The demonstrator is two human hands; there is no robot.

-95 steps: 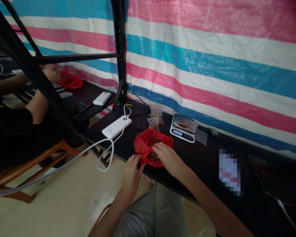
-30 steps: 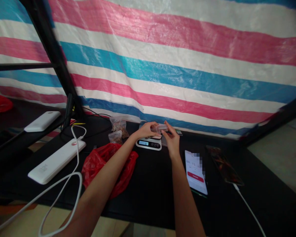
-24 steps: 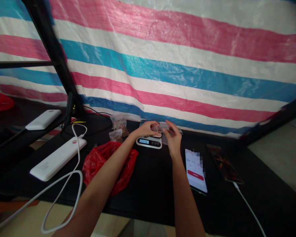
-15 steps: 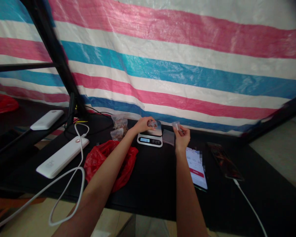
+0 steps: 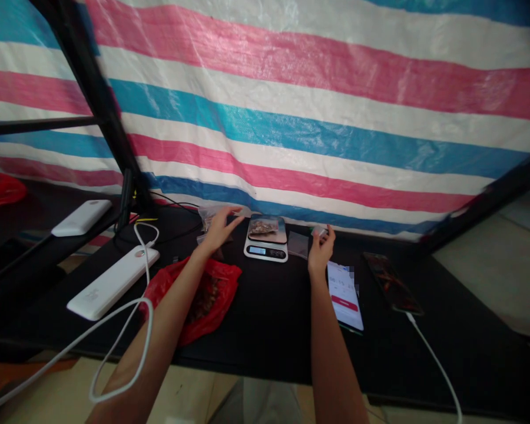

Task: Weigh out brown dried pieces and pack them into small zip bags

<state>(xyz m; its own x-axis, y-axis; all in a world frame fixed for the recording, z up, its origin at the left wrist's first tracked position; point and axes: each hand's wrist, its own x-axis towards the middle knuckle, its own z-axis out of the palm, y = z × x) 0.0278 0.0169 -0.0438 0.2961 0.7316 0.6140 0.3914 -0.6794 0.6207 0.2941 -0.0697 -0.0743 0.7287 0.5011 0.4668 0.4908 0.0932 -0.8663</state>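
Observation:
My left hand [image 5: 219,232] is off to the left of a small white kitchen scale [image 5: 266,252], its thumb and fingers apart and holding nothing. On the scale's plate lies a clear plastic bag with brown bits [image 5: 264,227]; the display is lit. My right hand [image 5: 321,253] grips a small clear plastic cup [image 5: 320,231] to the right of the scale. Partly hidden behind my left hand are small filled zip bags [image 5: 206,217]. Under my left forearm sits an open red plastic bag [image 5: 223,300] with brown pieces inside.
Flat clear bags [image 5: 298,244] lie between scale and right hand. A lit phone [image 5: 345,297] and a dark phone [image 5: 393,284] on a cable are at right. A white power bank [image 5: 112,284] with a looping cable [image 5: 148,330] is at left. A striped sheet [image 5: 291,129] hangs behind.
My left hand has moved left off the scale and opened, and the bag with brown bits now shows on the plate. My right hand still holds the cup, now tipped and slightly lower.

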